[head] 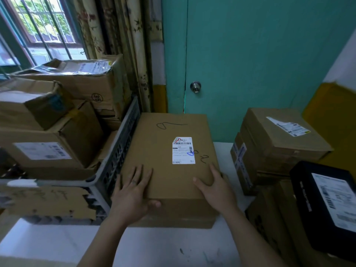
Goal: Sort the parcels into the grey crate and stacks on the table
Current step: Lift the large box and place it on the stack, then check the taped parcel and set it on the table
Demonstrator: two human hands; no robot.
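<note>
A large flat cardboard parcel (169, 151) with a white label lies on top of another box in the middle of the white table (146, 245). My left hand (133, 191) grips its near left corner, fingers on top and thumb on the front face. At the near right corner my right hand (213, 187) holds the parcel with fingers over the top edge. The grey crate (115, 151) stands directly to the left, filled with several cardboard parcels (48, 151).
A stack of brown boxes (277, 147) sits to the right, with a black labelled box (327, 205) on more cartons at the near right. Behind the table is a teal door (250, 54). A window and curtains are at the back left.
</note>
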